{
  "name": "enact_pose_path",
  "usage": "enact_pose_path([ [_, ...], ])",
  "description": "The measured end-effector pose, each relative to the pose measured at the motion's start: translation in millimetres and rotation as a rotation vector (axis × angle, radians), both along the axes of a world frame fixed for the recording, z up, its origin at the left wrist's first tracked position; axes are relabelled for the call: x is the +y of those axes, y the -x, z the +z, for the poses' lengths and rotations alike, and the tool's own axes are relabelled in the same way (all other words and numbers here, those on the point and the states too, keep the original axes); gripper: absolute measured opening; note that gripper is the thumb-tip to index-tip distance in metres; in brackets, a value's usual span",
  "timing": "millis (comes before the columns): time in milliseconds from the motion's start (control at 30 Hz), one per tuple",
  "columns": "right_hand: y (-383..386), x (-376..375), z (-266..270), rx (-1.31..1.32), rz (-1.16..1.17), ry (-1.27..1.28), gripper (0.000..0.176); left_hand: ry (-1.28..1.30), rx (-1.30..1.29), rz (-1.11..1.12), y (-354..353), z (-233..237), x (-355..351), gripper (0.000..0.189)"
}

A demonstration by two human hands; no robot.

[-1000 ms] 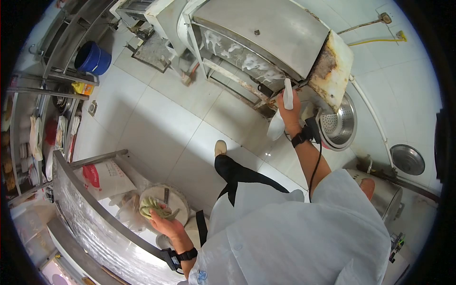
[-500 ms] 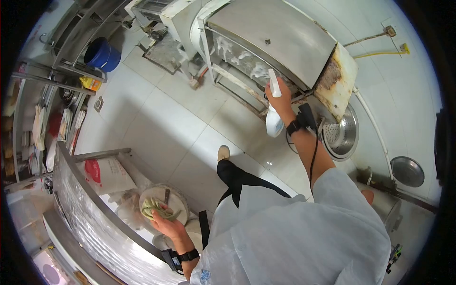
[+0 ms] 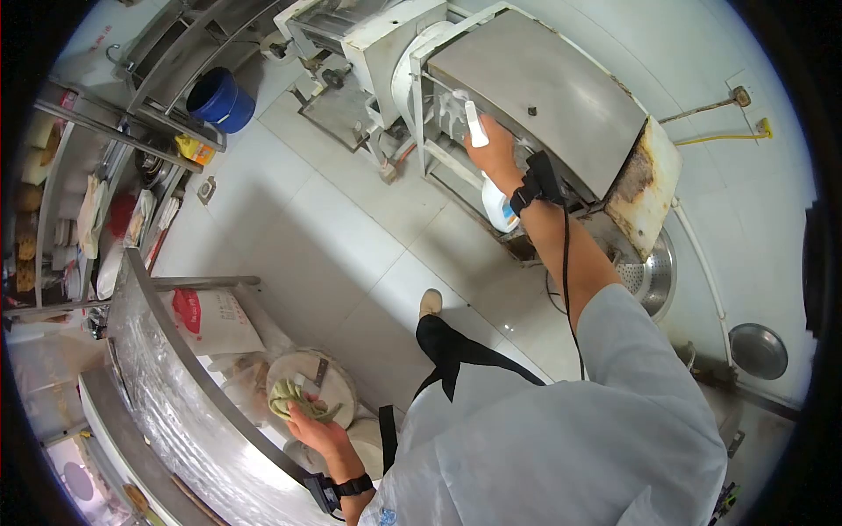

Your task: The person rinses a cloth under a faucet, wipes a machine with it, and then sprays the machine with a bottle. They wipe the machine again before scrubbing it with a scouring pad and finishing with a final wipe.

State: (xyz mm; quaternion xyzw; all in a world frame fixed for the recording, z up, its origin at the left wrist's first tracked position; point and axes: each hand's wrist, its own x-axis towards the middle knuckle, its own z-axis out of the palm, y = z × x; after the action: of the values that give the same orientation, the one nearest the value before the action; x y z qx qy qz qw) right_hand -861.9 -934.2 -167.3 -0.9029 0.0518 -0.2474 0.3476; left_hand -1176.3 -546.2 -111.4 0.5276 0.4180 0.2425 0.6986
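Note:
My right hand (image 3: 496,156) is closed round the neck of a white spray bottle (image 3: 498,207), its white trigger head (image 3: 476,124) pointing up toward the machine. In front of it stands a steel-topped machine (image 3: 535,79) with a rusty end panel. White foam (image 3: 452,112) clings to the machine's front side, partly hidden by my hand. On the other side, my left hand (image 3: 317,430) grips a crumpled green cloth (image 3: 298,399). Below that cloth is a round white lid (image 3: 338,386) with a flat-bladed tool lying on it.
A plastic-wrapped counter (image 3: 175,368) runs along the left, beside a white sack (image 3: 215,320). Shelving (image 3: 114,149) and a blue bucket (image 3: 221,101) are at upper left. A steel colander (image 3: 653,276) and a round pan (image 3: 758,351) lie on the right.
My right hand has moved the spray bottle left along the machine's front, toward the foam at its far end. The left hand still holds the cloth. The whole view has shifted slightly.

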Motion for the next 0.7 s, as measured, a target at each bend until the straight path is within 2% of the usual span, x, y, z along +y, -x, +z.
enact_pose_path([
  [67,-5,5,6,-0.049,0.012,0.074,0.021,0.004,0.004,0.01,3,0,6,0.027],
  [233,0,3,6,-0.104,-0.011,0.008,0.025,0.0,-0.04,0.003,1,1,10,0.023],
  [300,15,-5,8,-0.103,-0.057,-0.034,0.025,0.0,-0.043,-0.025,-2,1,12,0.024],
  [367,36,-16,11,0.009,-0.128,0.011,0.024,0.001,-0.042,-0.058,-6,3,10,0.027],
  [433,54,-26,10,-0.04,-0.146,0.007,0.02,0.012,-0.049,-0.07,-16,6,2,0.025],
  [533,85,-39,9,-0.022,-0.047,-0.055,0.021,0.022,-0.072,-0.069,-24,5,-6,0.024],
  [633,121,-60,8,0.036,-0.207,-0.024,0.021,0.041,-0.09,-0.17,-29,6,-14,0.023],
  [700,142,-67,10,0.055,-0.225,-0.005,0.021,0.047,-0.086,-0.171,-31,5,-18,0.023],
])
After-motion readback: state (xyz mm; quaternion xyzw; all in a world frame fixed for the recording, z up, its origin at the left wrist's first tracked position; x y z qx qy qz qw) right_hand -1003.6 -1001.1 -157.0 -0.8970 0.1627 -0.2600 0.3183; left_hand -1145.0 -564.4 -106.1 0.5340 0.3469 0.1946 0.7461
